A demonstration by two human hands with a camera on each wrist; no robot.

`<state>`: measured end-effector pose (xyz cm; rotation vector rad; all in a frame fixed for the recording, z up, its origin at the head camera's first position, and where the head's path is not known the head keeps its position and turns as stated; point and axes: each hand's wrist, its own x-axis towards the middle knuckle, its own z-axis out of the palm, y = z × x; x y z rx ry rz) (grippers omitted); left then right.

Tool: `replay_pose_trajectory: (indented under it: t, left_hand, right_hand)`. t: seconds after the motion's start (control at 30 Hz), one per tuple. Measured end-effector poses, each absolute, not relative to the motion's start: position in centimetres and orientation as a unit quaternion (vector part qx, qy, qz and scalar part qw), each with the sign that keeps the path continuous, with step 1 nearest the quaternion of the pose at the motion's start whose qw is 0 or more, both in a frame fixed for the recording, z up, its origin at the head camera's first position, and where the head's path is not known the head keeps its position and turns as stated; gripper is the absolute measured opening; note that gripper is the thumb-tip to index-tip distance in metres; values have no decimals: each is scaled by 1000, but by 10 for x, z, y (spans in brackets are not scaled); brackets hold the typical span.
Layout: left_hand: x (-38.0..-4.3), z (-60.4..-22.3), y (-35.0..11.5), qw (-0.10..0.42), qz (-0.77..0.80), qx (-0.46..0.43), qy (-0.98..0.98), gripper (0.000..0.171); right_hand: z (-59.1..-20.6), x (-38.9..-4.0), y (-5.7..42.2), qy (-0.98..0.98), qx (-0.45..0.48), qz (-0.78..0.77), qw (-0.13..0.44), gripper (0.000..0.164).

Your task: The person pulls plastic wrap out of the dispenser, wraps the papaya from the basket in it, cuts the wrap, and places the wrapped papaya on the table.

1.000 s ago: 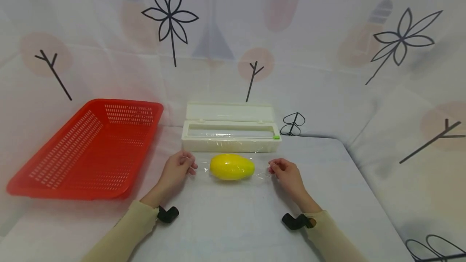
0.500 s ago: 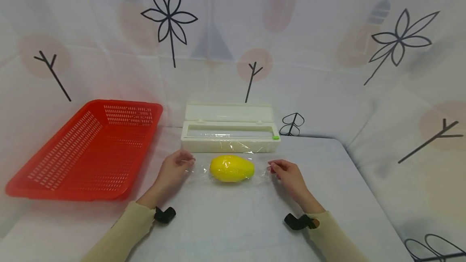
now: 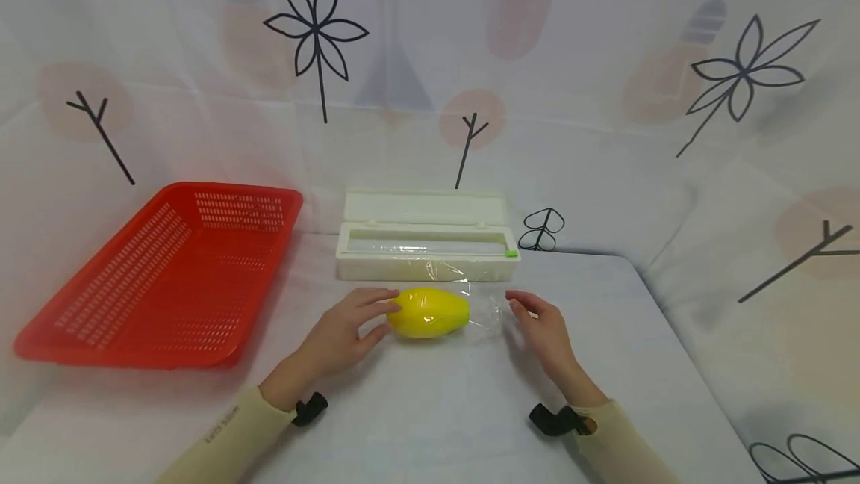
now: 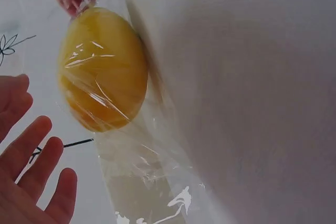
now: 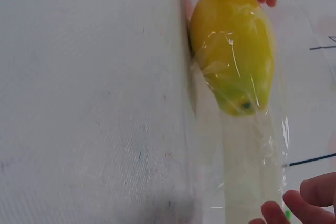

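A yellow fruit (image 3: 433,312), tapered to a greenish end (image 5: 245,105) and shaped like a papaya, lies on the table under clear cling film (image 3: 485,312). My left hand (image 3: 349,327) is at the fruit's left end, fingertips overlapping it and thumb apart. Its fingers (image 4: 37,177) look spread in the left wrist view. Just beyond the film's right end is my right hand (image 3: 543,329), fingers loosely bent. In the right wrist view, its fingers (image 5: 302,208) sit apart beside the film, gripping nothing visible.
Right behind the fruit stands a white cling film box (image 3: 430,269), lid up, a roll (image 3: 423,246) inside and a green slider (image 3: 511,254) at its right. A red plastic basket (image 3: 181,297) is on the left. A patterned cloth (image 3: 578,95) hangs behind.
My left hand has let go of the film's left side and moved right onto the fruit's end, fingers extended. The right hand has shifted slightly right, its fingers loosening from the film.
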<state>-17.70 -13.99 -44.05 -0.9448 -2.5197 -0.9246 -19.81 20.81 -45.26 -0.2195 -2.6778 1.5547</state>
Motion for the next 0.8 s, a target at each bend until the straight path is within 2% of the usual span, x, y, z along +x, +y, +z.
replay_pose_trajectory:
  t: [0.13,0.27,0.33,0.43,0.53,0.8]
  left_hand:
    - [-174,-439,-129,117,-267,-360,-886,48]
    - [-174,-438,-123,98,-254,-353,-895,53]
    - [-174,-438,-122,98,-253,-352,-896,55]
    - [-175,-440,-121,106,-252,-354,-895,57]
    - [-176,-441,-121,111,-252,-353,-894,58]
    - [-177,-443,-120,111,-255,-347,-896,62]
  right_hand:
    - [-447,-188,202,-876,-15,474,90,29]
    - [-443,-178,193,-880,91,429,183,29]
    - [-442,-175,188,-878,149,404,210,31]
    - [-444,-173,179,-874,234,372,207,36]
    - [-446,-173,171,-868,289,362,177,40]
    - [-450,-179,160,-878,302,351,122,47]
